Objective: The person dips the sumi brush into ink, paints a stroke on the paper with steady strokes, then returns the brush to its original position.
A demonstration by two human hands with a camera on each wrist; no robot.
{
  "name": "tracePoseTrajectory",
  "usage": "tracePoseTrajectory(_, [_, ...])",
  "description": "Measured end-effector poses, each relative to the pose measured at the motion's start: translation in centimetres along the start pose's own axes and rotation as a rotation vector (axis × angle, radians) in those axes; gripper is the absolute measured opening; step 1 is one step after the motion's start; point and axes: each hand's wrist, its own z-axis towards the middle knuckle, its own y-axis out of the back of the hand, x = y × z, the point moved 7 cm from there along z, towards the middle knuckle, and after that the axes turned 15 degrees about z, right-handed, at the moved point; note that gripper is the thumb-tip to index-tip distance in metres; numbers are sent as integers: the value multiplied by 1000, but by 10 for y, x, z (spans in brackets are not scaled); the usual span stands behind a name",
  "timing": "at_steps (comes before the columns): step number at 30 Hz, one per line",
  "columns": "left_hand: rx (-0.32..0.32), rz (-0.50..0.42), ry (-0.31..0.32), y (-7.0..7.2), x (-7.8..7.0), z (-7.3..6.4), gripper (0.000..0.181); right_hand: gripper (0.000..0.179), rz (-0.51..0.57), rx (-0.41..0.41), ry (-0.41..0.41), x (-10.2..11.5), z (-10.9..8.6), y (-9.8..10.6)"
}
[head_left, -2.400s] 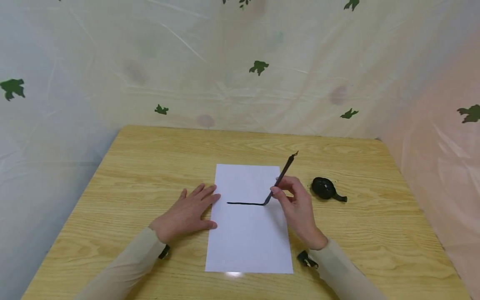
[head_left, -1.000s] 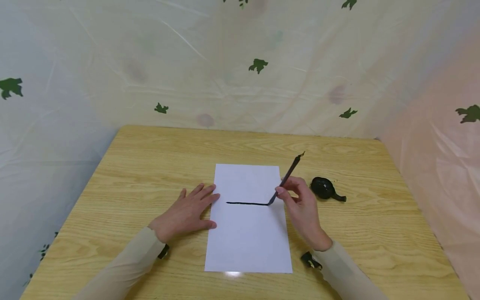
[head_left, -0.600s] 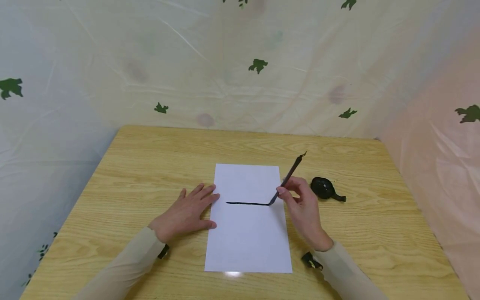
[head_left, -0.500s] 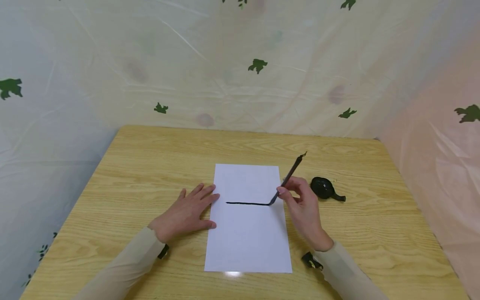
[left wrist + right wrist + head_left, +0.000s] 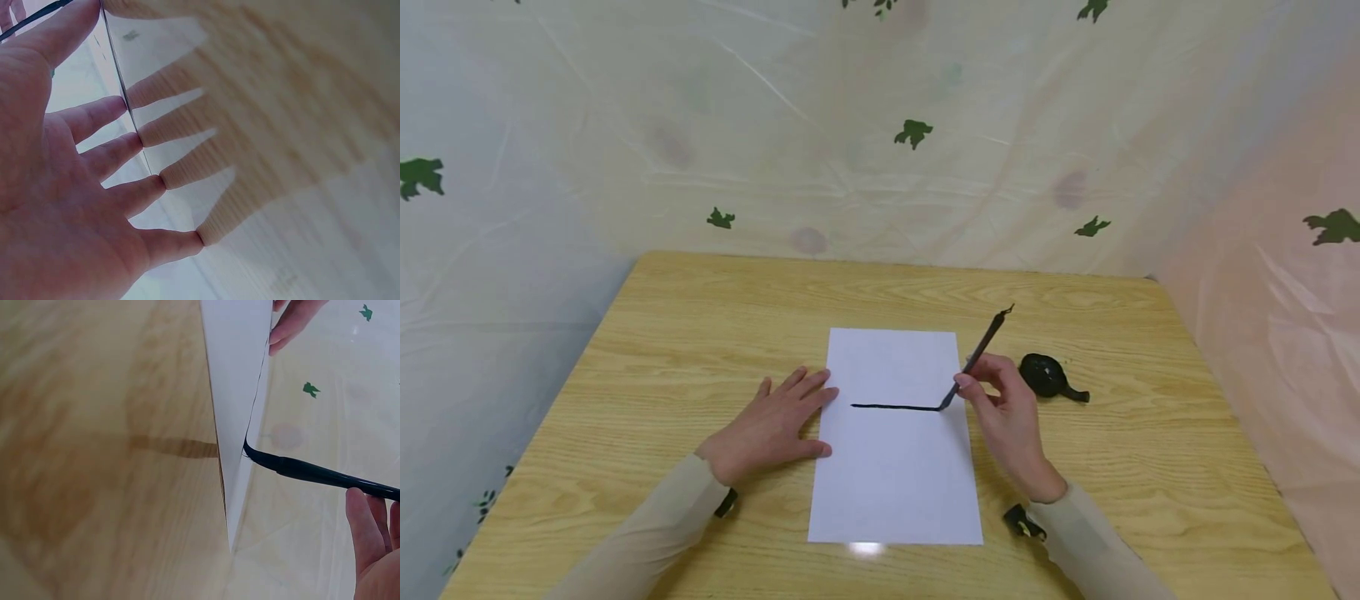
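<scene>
A sheet of white paper (image 5: 891, 483) lies on the wooden table, with one black ink line (image 5: 895, 407) drawn across it from left to right. My right hand (image 5: 1007, 421) pinches a dark brush (image 5: 981, 350) between thumb and fingers. Its handle leans to the upper right, and in the right wrist view the bent bristles (image 5: 253, 452) meet the paper at the line's right end. My left hand (image 5: 767, 437) lies with fingers spread, its fingertips on the paper's left edge; the left wrist view shows the fingertips (image 5: 181, 240) pressed down.
A small black dish with a short handle (image 5: 1043, 376) stands on the table (image 5: 1150, 467) right of my right hand. Dark bands with small devices sit at both wrists. A pale curtain (image 5: 820, 108) with green leaf shapes hangs behind and at the sides.
My right hand has moved a little to the right with the brush, and the ink line has grown longer that way. Over the last half second the brush barely moves. The left hand stays put.
</scene>
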Motion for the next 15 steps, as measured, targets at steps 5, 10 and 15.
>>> tracePoseTrajectory(5, [-1,0,-1,0,0,0,80,28,7,-3,16,0,-1,0])
tracePoseTrajectory(10, [2,0,0,0,0,0,80,30,16,-14,29,-1,-2,2])
tracePoseTrajectory(15, [1,-8,2,0,0,0,80,29,3,-21,31,-1,-2,4])
